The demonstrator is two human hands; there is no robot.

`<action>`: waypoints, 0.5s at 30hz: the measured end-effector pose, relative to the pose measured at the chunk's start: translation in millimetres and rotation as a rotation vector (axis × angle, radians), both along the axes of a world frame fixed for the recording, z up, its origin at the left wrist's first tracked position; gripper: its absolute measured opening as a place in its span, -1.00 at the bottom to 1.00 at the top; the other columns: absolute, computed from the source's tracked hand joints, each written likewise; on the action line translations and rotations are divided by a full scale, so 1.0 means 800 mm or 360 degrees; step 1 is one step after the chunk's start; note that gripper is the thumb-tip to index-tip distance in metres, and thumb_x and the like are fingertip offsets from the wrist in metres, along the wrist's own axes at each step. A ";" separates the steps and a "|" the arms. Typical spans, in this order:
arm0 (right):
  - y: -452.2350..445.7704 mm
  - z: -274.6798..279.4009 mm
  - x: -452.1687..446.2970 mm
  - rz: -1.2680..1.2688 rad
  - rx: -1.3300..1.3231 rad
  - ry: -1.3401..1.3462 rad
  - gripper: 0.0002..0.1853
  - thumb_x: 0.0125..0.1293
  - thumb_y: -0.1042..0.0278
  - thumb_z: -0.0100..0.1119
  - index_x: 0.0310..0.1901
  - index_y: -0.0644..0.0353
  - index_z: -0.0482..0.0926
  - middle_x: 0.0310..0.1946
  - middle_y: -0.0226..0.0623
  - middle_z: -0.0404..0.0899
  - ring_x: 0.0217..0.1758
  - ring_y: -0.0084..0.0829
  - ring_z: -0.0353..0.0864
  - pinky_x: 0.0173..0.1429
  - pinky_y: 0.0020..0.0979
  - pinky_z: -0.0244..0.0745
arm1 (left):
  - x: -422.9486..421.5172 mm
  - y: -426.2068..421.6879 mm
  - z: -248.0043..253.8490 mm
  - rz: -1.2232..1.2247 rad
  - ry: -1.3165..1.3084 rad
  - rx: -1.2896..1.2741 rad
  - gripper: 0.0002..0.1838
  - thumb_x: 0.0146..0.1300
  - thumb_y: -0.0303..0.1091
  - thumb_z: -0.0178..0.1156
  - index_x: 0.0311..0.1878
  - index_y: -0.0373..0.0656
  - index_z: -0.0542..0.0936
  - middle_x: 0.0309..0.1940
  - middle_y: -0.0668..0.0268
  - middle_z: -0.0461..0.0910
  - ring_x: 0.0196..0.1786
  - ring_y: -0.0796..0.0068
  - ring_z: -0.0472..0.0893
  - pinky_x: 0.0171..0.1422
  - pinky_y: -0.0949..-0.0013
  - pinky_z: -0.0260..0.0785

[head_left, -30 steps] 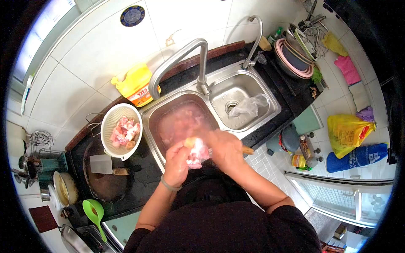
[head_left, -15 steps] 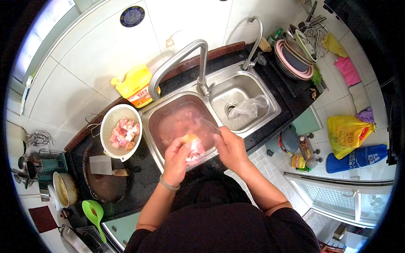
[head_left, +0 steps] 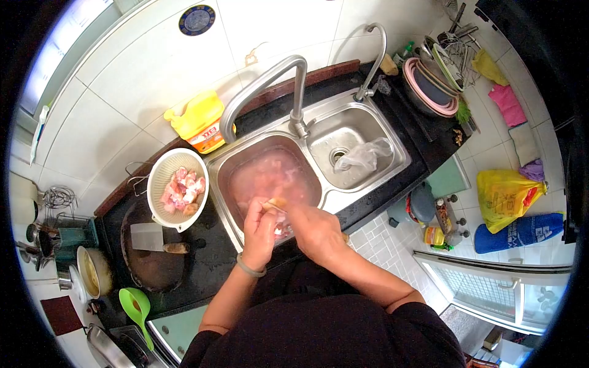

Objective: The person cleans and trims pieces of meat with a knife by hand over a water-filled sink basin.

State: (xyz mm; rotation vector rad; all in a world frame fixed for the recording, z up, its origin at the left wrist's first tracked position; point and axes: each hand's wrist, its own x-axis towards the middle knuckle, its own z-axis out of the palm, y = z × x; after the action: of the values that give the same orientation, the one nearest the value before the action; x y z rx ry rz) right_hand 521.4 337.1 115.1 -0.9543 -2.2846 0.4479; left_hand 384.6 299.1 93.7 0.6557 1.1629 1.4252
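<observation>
My left hand [head_left: 260, 236] is closed around a piece of raw meat [head_left: 279, 224] with a yellowish edge, held over the near side of the left sink basin [head_left: 228, 211]. My right hand [head_left: 317, 232] is closed right beside it, fingers against the piece. Whatever the right hand grips is mostly covered; a small tan end shows at its outer side. Below both hands, more pink meat [head_left: 279, 172] lies in cloudy reddish water. A white colander [head_left: 157, 184] with several meat chunks [head_left: 183, 191] stands left of the basin.
A tall faucet [head_left: 299, 92] arches over the left basin. The right basin [head_left: 322, 135] holds a clear plastic bag [head_left: 363, 154]. A cleaver [head_left: 147, 237] lies on a round board [head_left: 153, 270] at left. Behind the colander stands a yellow jug [head_left: 199, 122]. Stacked bowls [head_left: 429, 86] sit far right.
My right hand has moved left and in against the meat, and has turned more palm-down. The left hand stays nearly in place, still holding the piece.
</observation>
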 end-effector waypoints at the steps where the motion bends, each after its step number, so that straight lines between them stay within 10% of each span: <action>1: 0.000 -0.003 0.001 -0.0056 -0.0142 -0.0074 -0.82 0.09 0.49 0.06 -0.22 0.19 0.45 -0.46 -0.17 0.51 -0.43 -0.14 0.57 -0.41 -0.18 0.46 | 0.001 0.000 -0.002 0.0049 0.0095 0.0040 -0.92 0.27 -0.52 -0.07 -0.20 -0.19 0.38 -0.40 0.43 0.44 -0.40 0.74 0.38 -0.34 0.62 0.30; 8: 0.028 0.012 0.016 -0.0165 -0.0411 0.0520 -0.95 0.15 0.54 0.11 -0.34 0.28 0.50 -0.48 -0.13 0.44 -0.40 -0.09 0.50 -0.31 -0.28 0.42 | -0.019 0.003 -0.012 -0.0125 0.0322 0.0279 -0.89 0.24 -0.55 -0.08 -0.19 -0.20 0.39 -0.36 0.42 0.45 -0.32 0.70 0.42 -0.23 0.58 0.32; 15: 0.039 0.013 0.014 0.0147 -0.1286 0.0491 -0.75 0.11 0.35 0.32 -0.19 0.24 0.56 -0.41 -0.48 0.53 -0.34 -0.66 0.41 -0.23 -0.56 0.37 | -0.007 0.014 -0.031 -0.0554 0.0149 0.0130 -0.85 0.33 -0.42 0.03 -0.11 -0.20 0.33 -0.32 0.34 0.46 -0.35 0.62 0.50 -0.38 0.56 0.39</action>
State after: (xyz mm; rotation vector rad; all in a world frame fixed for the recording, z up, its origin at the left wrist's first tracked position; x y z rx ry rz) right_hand 532.6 368.1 125.5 -1.0399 -1.8627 1.5160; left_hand 379.0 310.0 69.1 0.9417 1.0075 1.1600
